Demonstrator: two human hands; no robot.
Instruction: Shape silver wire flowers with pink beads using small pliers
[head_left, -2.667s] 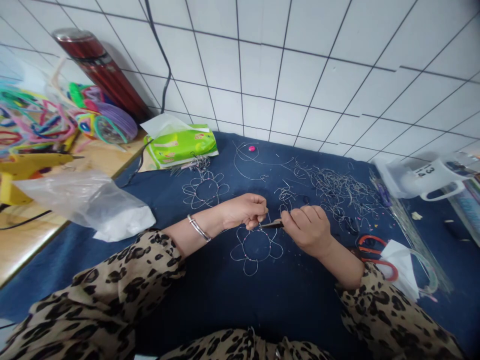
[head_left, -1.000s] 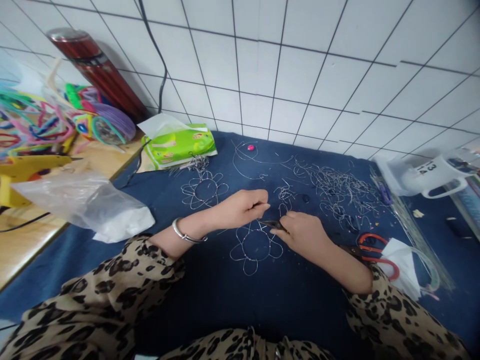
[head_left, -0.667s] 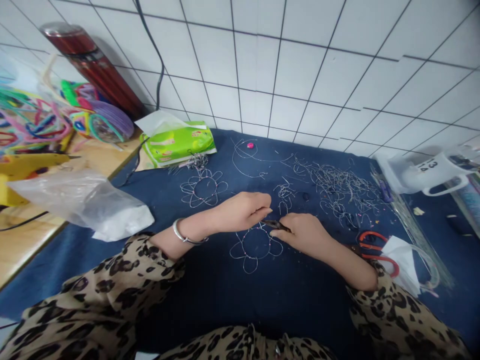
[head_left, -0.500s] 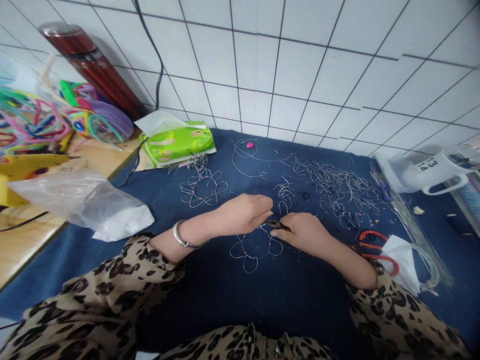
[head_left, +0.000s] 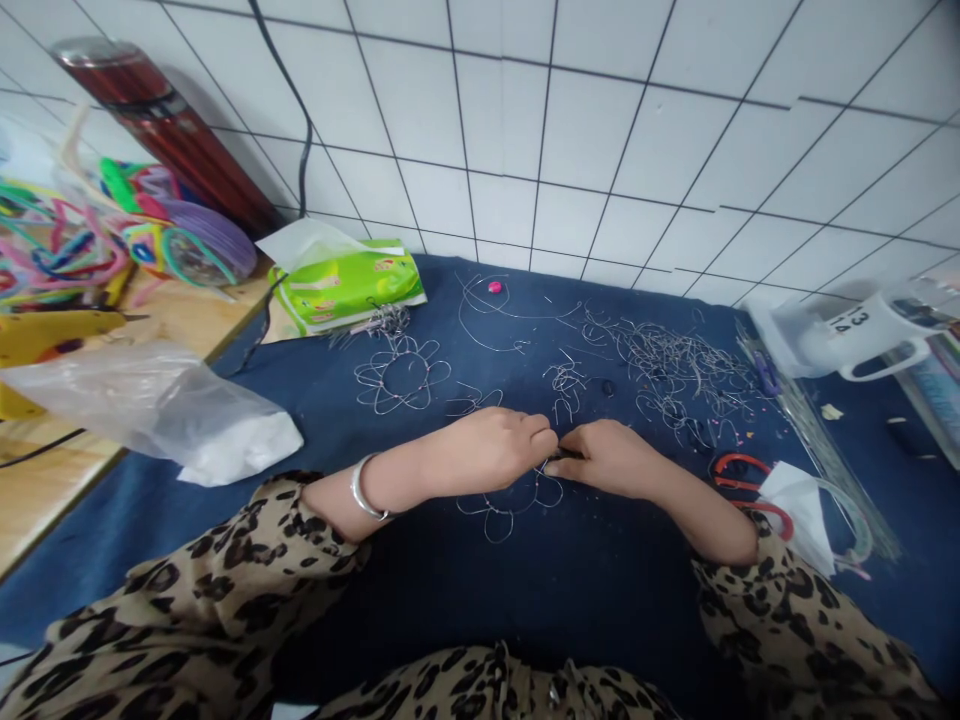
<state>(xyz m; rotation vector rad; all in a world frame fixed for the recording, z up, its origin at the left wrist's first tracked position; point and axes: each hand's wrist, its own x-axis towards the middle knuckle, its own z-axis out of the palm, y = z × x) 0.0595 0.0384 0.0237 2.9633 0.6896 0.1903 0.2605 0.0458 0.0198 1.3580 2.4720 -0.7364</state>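
Observation:
A flower-shaped loop of thin silver wire [head_left: 499, 525], with small beads along its ring, lies on the dark blue cloth, its upper part hidden beneath my hands. My left hand [head_left: 502, 448] is closed in a pinch over its upper edge; what the fingertips hold is hidden. Facing it, my right hand [head_left: 611, 458] is wrapped round small dark pliers, now almost wholly covered by the fingers. Both hands' fingertips meet above the ring. A second wire flower [head_left: 403, 377] rests to the upper left, and bent wire pieces [head_left: 476, 398] lie behind my left hand.
A tangle of wire offcuts [head_left: 675, 365] spreads at the right, near red-handled scissors [head_left: 780, 520] and a white mug [head_left: 874, 335]. Behind are a green tissue pack [head_left: 352, 290] and a pink bead [head_left: 495, 287]. A plastic bag [head_left: 165, 405] and red thermos [head_left: 172, 135] stand left.
My left hand has moved slightly right and down, its fingertips now against the right hand and covering the pliers' jaws. More of the wire flower is covered. The view has shifted slightly.

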